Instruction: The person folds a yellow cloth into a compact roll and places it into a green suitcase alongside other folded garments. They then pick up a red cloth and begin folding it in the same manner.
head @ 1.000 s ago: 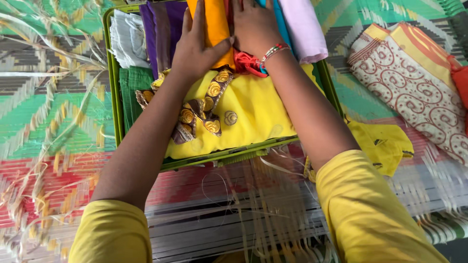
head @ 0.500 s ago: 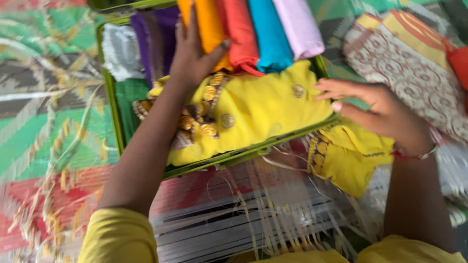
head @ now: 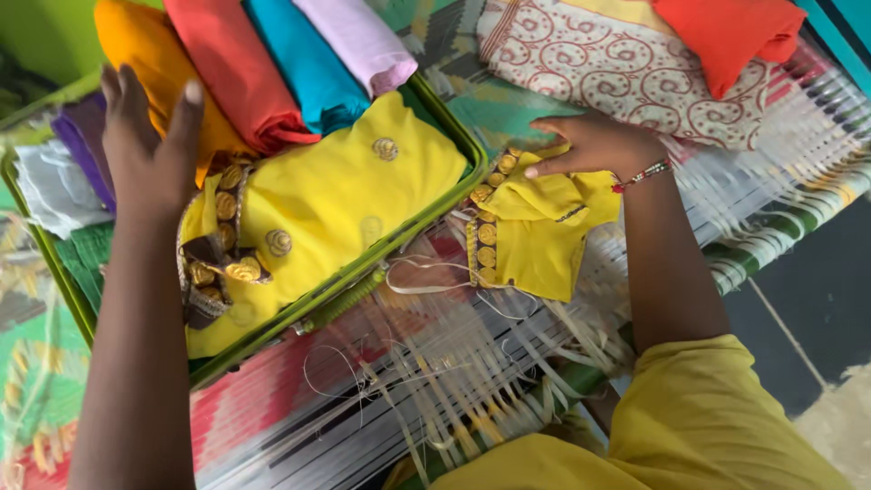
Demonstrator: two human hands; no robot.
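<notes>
Yellow cloth fills the middle of the green suitcase (head: pixel 399 238), a folded garment (head: pixel 336 195) trimmed with round gold ornaments along its near-left edge. The left hand (head: pixel 150 150) lies over the far-left corner of that garment, fingers spread wide and flat, the palm pressing down where the yellow cloth meets the orange roll (head: pixel 150 63); it grips nothing that can be seen. Beyond the garment, against the far wall of the suitcase, four rolled cloths sit side by side: the orange one, then a red roll (head: pixel 240 68), a teal roll (head: pixel 308 63) and a pale pink roll (head: pixel 358 41). To the left of the garment, inside the suitcase, lie purple cloth (head: pixel 77 136), white cloth (head: pixel 54 186) and green cloth (head: pixel 86 259). Outside the suitcase, just beside its right rim, a small yellow blouse (head: pixel 535 236) with a gold-ornamented border lies crumpled on the striped woven mat (head: pixel 435 363). The right hand (head: pixel 590 145) rests on the far edge of this blouse, fingers loosely extended and pointing toward the suitcase, fingertips touching the cloth rather than closed around it; a beaded bracelet (head: pixel 642 174) circles the wrist. Farther from the suitcase than the blouse, a cream cloth with maroon swirl print (head: pixel 617 82) lies spread out, with an orange-red folded cloth (head: pixel 726 36) on top of it. Both sleeves (head: pixel 708 426) are mustard yellow.
</notes>
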